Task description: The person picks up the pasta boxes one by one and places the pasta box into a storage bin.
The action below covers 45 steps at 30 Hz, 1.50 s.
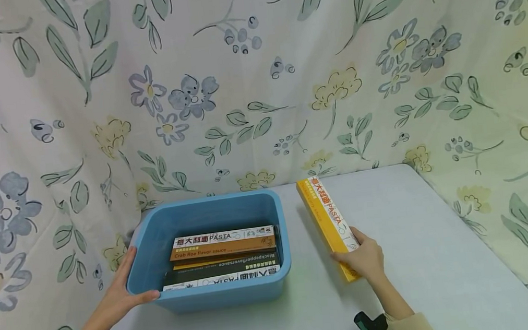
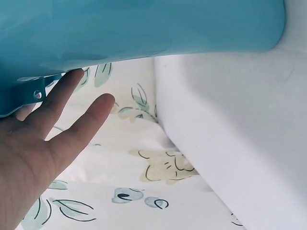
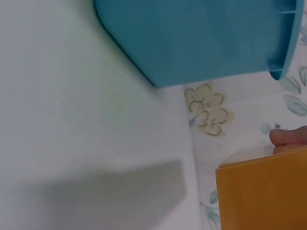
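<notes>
A blue plastic bin (image 1: 219,296) stands on the white table with several pasta boxes inside, among them a brown Crab Roe box (image 1: 224,248) and a dark green Blackpepper box (image 1: 235,264). My left hand (image 1: 115,298) rests at the bin's front left corner, thumb along the front rim and fingers against the left side. In the left wrist view, the fingers (image 2: 62,103) look straight beside the bin's handle. To the bin's right, my right hand (image 1: 363,256) grips the near end of a yellow pasta box (image 1: 325,214). That box (image 3: 264,191) hangs above the table, casting a shadow.
The white table (image 1: 442,264) reaches right of the yellow box, its edge slanting away. A flower-patterned cloth (image 1: 257,82) hangs behind the table and down both sides. Dark straps (image 1: 371,324) show near the wrists.
</notes>
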Motion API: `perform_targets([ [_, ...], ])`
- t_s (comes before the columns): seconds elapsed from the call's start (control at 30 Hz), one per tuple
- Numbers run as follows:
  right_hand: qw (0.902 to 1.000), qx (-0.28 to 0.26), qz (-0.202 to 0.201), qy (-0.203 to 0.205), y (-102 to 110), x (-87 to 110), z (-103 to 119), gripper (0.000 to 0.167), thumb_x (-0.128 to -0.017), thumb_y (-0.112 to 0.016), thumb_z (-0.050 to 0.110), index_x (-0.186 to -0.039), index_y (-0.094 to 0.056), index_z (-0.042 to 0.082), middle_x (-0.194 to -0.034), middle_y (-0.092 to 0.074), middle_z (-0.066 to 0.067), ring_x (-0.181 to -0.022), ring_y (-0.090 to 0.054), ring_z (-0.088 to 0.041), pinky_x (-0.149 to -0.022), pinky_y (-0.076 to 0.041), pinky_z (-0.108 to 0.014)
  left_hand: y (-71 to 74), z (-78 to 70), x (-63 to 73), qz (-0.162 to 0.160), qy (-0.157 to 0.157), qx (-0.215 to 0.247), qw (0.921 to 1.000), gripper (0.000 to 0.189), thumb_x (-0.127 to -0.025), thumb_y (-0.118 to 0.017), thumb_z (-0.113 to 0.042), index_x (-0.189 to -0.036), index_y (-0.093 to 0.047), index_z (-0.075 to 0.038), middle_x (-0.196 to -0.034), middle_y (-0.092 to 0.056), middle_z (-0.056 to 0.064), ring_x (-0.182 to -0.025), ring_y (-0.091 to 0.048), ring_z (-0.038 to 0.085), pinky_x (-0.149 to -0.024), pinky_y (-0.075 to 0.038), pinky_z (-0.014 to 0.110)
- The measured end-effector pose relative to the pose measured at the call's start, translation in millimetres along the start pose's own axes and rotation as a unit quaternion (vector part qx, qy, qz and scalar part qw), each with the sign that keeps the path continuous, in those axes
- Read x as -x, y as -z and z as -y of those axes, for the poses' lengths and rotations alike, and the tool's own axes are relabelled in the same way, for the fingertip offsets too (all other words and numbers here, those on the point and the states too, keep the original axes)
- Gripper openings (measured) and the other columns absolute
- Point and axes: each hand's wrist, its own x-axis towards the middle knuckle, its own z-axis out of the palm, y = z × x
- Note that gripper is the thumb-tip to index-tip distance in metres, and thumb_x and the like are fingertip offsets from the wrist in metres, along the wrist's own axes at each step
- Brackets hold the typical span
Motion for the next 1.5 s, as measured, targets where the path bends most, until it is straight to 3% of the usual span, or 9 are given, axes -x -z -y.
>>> perform_targets([
  [0.2,0.9999,0.005,0.005,0.012,17,0.2,9,0.091,-0.07,-0.085,0.03,-0.143,-0.043,-0.006,-0.133,-0.053,-0.029,-0.096,-0.057,-0.032,-0.068,-0.047,-0.029,-0.2,-1.4,-1.0,0.0,0.008,-0.002,1.0,0.114,-0.08,-0.076,-0.019,-0.156,0.009,-0.011,-0.158,0.012,0.026,-0.138,0.009,0.058,-0.093,-0.009,0.084],
  [0.4,0.9997,0.004,0.009,0.02,32,0.8,18,0.09,-0.071,-0.084,0.026,-0.144,-0.041,-0.005,-0.133,-0.052,-0.029,-0.097,-0.056,-0.033,-0.077,-0.055,-0.04,-0.5,-1.7,-1.5,0.0,0.014,-0.008,0.9999,0.113,-0.08,-0.075,-0.019,-0.156,0.009,-0.01,-0.158,0.013,0.026,-0.138,0.009,0.058,-0.093,-0.01,0.084],
  [0.97,0.9982,0.022,0.019,0.051,82,0.0,35,0.094,-0.072,-0.084,0.026,-0.145,-0.037,-0.007,-0.129,-0.051,-0.034,-0.088,-0.058,-0.033,-0.061,-0.055,-0.028,-1.3,-2.0,-1.1,0.001,0.02,-0.004,0.9998,0.114,-0.08,-0.076,-0.019,-0.156,0.009,-0.012,-0.158,0.013,0.027,-0.138,0.009,0.058,-0.092,-0.01,0.084],
  [1.5,0.9957,0.008,0.043,0.081,91,-0.9,46,0.094,-0.071,-0.086,0.026,-0.146,-0.038,-0.006,-0.133,-0.048,-0.032,-0.091,-0.057,-0.033,-0.063,-0.053,-0.028,-1.1,-2.6,-0.2,-0.002,0.012,-0.001,0.9999,0.114,-0.079,-0.076,-0.018,-0.156,0.009,-0.012,-0.158,0.012,0.027,-0.138,0.008,0.059,-0.092,-0.01,0.084],
])
